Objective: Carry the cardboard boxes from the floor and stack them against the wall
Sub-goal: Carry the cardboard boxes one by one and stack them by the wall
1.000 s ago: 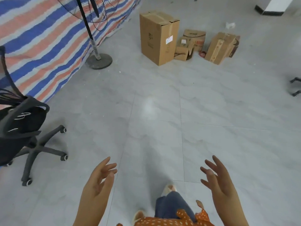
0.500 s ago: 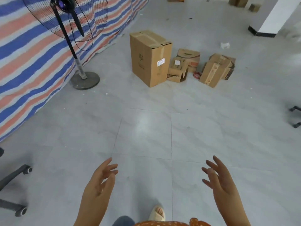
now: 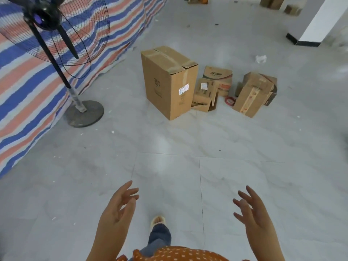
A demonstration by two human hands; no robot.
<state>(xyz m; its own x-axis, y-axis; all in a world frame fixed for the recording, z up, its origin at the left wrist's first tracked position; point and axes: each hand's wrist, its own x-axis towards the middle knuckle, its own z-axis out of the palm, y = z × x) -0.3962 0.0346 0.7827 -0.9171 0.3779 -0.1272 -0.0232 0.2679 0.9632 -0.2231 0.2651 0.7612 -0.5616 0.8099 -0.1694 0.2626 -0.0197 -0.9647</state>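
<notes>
Left hand (image 3: 116, 210) and right hand (image 3: 252, 213) were both raised in front of the body, palms turned inward, fingers spread and loosely extended, nothing held in either. They were well apart from each other, above bare floor. Below and between them: one foot in a pale slipper (image 3: 157, 221), a blue denim leg, and an orange garment with white dots at the bottom edge.

Floor (image 3: 169, 166) was large glossy light-grey tiles with thin grout lines, soft glare patches, small white scraps and dark specks scattered around.

The cardboard boxes were on the floor well ahead of the hands, in a cluster. Tall box (image 3: 167, 81): plain brown corrugated, upright, top flaps taped shut, faint printed logo on one side, small white label on the other. Just beside it on the right, a small box (image 3: 204, 95) with a white sticker and a flap hanging open. Behind that, a printed box (image 3: 218, 77) with red and green graphics. Further right, a tilted box (image 3: 252, 93) with a taped seam, flaps loose. A red coil of wire (image 3: 230, 100) lay on the floor between the small and the tilted box.

Left side: a black pedestal fan (image 3: 56, 32), wire cage, dark pole, round grey base on the floor. Behind it a blue, orange and white striped tarp (image 3: 28, 81), wrinkled, reaching the floor. Far right: a white column (image 3: 318, 19) with a black skirting band. More boxes at the far top edge, blurred.
</notes>
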